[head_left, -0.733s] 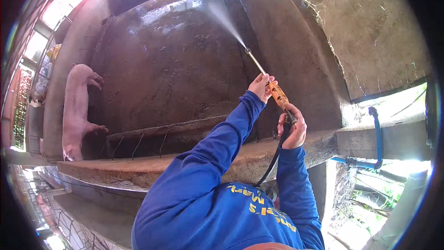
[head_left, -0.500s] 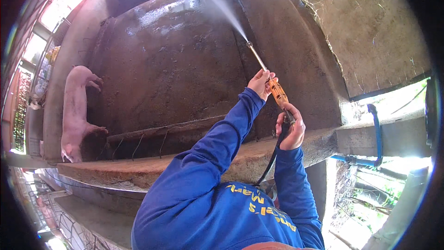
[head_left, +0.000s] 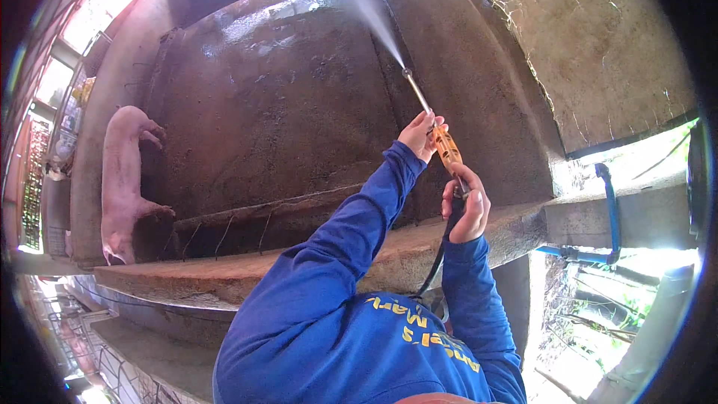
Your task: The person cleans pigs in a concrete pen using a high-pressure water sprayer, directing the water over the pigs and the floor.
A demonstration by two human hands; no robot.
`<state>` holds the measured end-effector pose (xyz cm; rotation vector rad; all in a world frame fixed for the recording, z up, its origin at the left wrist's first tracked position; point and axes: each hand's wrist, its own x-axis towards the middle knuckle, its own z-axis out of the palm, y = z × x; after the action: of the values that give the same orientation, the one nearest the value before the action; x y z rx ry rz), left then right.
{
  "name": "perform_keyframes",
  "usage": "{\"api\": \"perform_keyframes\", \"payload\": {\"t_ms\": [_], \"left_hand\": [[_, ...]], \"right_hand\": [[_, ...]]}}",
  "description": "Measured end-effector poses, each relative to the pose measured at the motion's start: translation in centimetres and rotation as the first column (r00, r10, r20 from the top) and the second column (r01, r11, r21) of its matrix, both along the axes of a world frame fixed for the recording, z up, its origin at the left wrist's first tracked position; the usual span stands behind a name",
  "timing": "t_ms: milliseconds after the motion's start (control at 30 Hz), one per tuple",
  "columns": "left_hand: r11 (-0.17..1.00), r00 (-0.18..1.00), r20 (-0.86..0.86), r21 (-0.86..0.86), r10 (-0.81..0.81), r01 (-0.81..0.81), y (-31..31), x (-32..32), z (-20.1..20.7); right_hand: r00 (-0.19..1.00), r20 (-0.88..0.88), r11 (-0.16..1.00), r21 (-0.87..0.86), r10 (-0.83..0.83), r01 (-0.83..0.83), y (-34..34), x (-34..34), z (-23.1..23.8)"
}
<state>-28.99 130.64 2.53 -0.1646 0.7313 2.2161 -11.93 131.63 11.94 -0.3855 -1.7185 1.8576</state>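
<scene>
Both my hands grip an orange spray gun (head_left: 447, 147) with a thin metal lance (head_left: 419, 92). My left hand (head_left: 420, 136) is closed around the front, where the lance meets the orange body. Behind it, my right hand (head_left: 470, 203) is wrapped round the rear end, close to the black hose (head_left: 432, 271) that runs down to my body. A white fan of water (head_left: 378, 21) shoots from the nozzle toward the far part of the dark, wet pen floor (head_left: 277, 105). Part of the grip is hidden by my fingers.
A pale pig (head_left: 122, 179) stands along the left wall of the pen. A concrete ledge (head_left: 224, 280) with thin metal rods crosses in front of me. Blue pipe (head_left: 612, 213) runs at the right, beside a concrete wall (head_left: 598, 52).
The spray gun and both hands have shifted very slightly, and water still sprays the same way. The pig has hardly moved.
</scene>
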Motion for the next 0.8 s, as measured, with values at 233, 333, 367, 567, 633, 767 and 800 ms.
{"api": "perform_keyframes", "payload": {"t_ms": [233, 333, 367, 567, 633, 767, 800], "left_hand": [[0.996, 0.996, 0.018, 0.001, 0.087, -0.087, -3.1, 0.4, -0.9], [0.996, 0.996, 0.0, 0.0, 0.093, -0.093, -4.0, -0.3, -0.3], [0.996, 0.996, -0.015, 0.012, 0.092, -0.092, -4.3, -0.5, -0.2], [0.993, 0.992, -0.025, -0.004, 0.121, -0.121, -4.5, -0.6, -0.4], [0.992, 0.991, -0.021, -0.012, 0.128, -0.129, -4.7, -0.6, -0.4], [0.989, 0.989, -0.024, -0.016, 0.143, -0.144, -4.2, -0.5, -0.5], [0.99, 0.99, -0.025, -0.02, 0.138, -0.139, -4.2, -0.6, -0.4]], "right_hand": [[0.989, 0.057, 0.986, -0.107, 0.138, -0.131, -0.8, 0.0, 0.0], [0.993, 0.031, 0.992, -0.046, 0.115, -0.114, -1.7, -0.4, -0.4], [0.992, 0.028, 0.991, -0.045, 0.124, -0.122, -1.8, -0.6, -0.3], [0.988, 0.019, 0.987, -0.045, 0.152, -0.151, -1.5, -0.7, -0.6], [0.989, 0.018, 0.987, -0.058, 0.15, -0.148, -1.5, -0.7, -0.7], [0.988, 0.005, 0.987, -0.052, 0.154, -0.154, -0.8, -0.4, -0.9], [0.989, 0.005, 0.987, -0.056, 0.149, -0.149, -0.9, -0.4, -1.0]]}}
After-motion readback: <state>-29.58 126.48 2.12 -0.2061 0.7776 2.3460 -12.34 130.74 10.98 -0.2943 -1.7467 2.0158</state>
